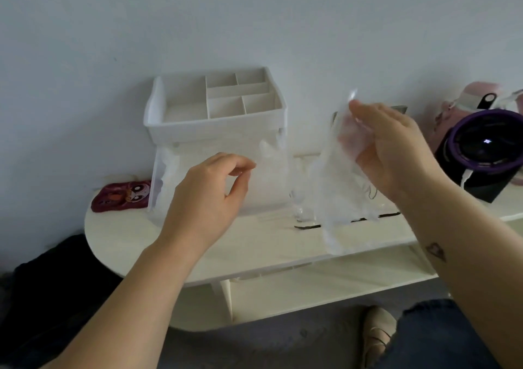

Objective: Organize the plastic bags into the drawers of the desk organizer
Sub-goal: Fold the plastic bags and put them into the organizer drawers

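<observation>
Head view: right hand (pixel 396 153) pinches clear bag (pixel 339 199); left hand (pixel 209 196), loosely curled, empty, partly hides drawer (pixel 157 182).

Thin clear film in my grip
The plastic bag (pixel 336 176) in my right hand (pixel 396 153) is clear, crinkled and faintly glossy. Left of my grip, the desk organizer (pixel 215 119) is matt white plastic. Beneath my grip, the table (pixel 254 249) is smooth and white. To the right, the container (pixel 481 142) is glossy black.

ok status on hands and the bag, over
Right hand grips a clear plastic bag, hanging over the table. Left hand empty, fingers loosely curled, above the open drawer. Only that hand is in the way.
</observation>
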Demonstrator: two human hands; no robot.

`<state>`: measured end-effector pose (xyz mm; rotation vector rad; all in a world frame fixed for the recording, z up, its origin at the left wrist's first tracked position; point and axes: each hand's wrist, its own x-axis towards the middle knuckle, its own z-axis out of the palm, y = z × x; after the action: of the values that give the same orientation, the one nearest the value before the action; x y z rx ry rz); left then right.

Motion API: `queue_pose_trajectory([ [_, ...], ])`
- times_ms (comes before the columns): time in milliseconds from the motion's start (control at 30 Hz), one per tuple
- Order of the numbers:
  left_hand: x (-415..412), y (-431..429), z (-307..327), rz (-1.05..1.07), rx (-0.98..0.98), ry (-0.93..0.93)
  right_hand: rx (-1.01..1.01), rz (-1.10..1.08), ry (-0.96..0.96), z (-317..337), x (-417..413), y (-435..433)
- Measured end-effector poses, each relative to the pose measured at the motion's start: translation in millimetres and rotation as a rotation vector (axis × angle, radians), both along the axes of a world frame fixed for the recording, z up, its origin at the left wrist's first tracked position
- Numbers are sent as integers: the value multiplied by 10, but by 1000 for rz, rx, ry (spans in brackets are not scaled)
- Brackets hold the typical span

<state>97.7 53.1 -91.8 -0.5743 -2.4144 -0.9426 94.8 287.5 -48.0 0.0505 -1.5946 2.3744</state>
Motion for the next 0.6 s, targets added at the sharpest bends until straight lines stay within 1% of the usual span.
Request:
queue_pose_trajectory([
  [67, -8, -15, 51, -17, 173, -42, 158, -45, 107, 147, -8, -265],
  [167, -54, -81, 161, -85, 552, -205, 472, -59, 207, 239, -81, -728],
  [233, -100, -167, 216, -187, 797, -375, 646, 0, 243, 197, -130, -1032],
  [300, -161, -261, 237, -270, 943, -513, 808, 102, 239, 90, -184, -1271],
  [333, -189, -313, 233, -257, 953, -535, 866, 154, 223, 26, -215, -1360],
  [400, -224, -415, 213, -133, 876, -521, 963, 214, 216, -83, -288, -1473],
  [433, -236, -452, 209, -42, 797, -498, 1007, 226, 219, -126, -322, -1505],
  [500, -233, -480, 210, 88, 570, -441, 1068, 233, 209, -181, -373, -1521],
  [600, -248, -487, 187, 156, 240, -291, 1119, 250, 196, -204, -419, -1548],
])
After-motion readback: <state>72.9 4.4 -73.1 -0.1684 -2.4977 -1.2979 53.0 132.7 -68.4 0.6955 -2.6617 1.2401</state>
